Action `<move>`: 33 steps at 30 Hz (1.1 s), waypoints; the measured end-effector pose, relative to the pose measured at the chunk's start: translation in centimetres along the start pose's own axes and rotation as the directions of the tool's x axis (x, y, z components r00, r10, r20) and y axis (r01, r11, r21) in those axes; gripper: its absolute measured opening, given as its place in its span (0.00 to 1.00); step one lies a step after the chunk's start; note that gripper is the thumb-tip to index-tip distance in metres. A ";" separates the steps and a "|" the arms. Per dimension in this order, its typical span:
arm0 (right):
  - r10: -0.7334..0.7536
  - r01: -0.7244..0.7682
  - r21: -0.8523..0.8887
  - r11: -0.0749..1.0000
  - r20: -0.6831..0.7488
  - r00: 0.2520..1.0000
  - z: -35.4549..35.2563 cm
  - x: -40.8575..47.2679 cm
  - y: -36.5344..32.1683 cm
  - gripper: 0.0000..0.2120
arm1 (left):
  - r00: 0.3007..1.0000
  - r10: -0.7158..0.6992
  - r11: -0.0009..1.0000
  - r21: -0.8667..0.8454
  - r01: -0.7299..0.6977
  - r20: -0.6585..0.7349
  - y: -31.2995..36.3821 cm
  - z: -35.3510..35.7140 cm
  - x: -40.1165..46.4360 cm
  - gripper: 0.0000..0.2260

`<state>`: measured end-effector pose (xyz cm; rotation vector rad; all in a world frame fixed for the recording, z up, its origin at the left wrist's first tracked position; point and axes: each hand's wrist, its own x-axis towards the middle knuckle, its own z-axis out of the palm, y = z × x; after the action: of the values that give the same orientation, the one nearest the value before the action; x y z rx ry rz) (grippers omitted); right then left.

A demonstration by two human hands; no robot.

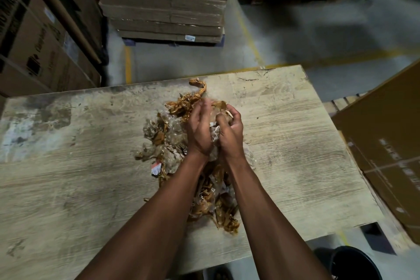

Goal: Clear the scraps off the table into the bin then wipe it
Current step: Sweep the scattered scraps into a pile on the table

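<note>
A heap of scraps, crumpled brown tape and clear plastic film, lies in the middle of the worn wooden table. My left hand and my right hand meet over the far part of the heap, and both curl round a wad of the film and tape between them. More scraps trail back under my forearms toward the near edge. A black bin stands on the floor at the near right, below the table's corner.
A large cardboard box leans by the table's right side. A wrapped pallet of flat cartons stands beyond the far edge, with more boxes at the left. Grey floor with yellow lines lies between them.
</note>
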<state>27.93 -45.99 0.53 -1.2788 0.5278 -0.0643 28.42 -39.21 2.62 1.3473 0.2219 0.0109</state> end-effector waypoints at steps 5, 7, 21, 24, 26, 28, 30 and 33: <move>-0.058 0.058 -0.197 0.979 0.006 0.998 0.4 0.1 -0.9 0.29 | 0.997 0.009 0.998 0.068 -0.004 -0.075 -0.4 0.5 0.7 0.10; -0.081 0.076 -0.174 0.982 -0.020 0.997 0.2 0.5 -1.1 0.24 | 0.992 0.019 0.995 0.096 -0.008 -0.122 -0.4 0.7 0.9 0.09; -0.033 0.010 -0.156 0.988 -0.144 0.989 -0.3 -0.5 -1.9 0.32 | 0.974 0.063 0.997 0.045 -0.055 -0.217 -0.9 2.0 0.6 0.06; -0.024 0.000 -0.143 0.990 -0.163 0.986 -0.6 -0.1 -1.7 0.33 | 0.969 0.112 0.994 0.035 -0.107 -0.222 -0.1 2.7 0.0 0.09; -0.031 0.008 -0.120 0.993 -0.186 0.982 -0.7 -0.1 -1.7 0.34 | 0.976 0.137 0.989 0.070 -0.127 -0.169 0.1 3.2 -0.1 0.12; -0.026 0.016 -0.050 0.999 -0.205 0.978 -1.0 -0.2 -2.0 0.37 | 0.984 0.144 0.985 0.114 -0.132 -0.103 0.3 3.4 -0.4 0.13; 0.009 -0.004 0.025 1.000 -0.209 0.978 -1.2 -0.5 -2.6 0.39 | 0.985 0.169 0.973 0.164 -0.160 -0.042 0.3 3.5 -0.5 0.11; 0.039 -0.015 0.111 0.994 -0.221 0.975 -1.7 -0.7 -3.3 0.33 | 0.979 0.201 0.965 0.162 -0.205 0.044 0.4 4.1 -0.7 0.06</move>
<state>27.41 -48.29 3.45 -1.1642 0.7249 -0.2132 28.46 -43.12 3.98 1.5305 0.0610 0.1492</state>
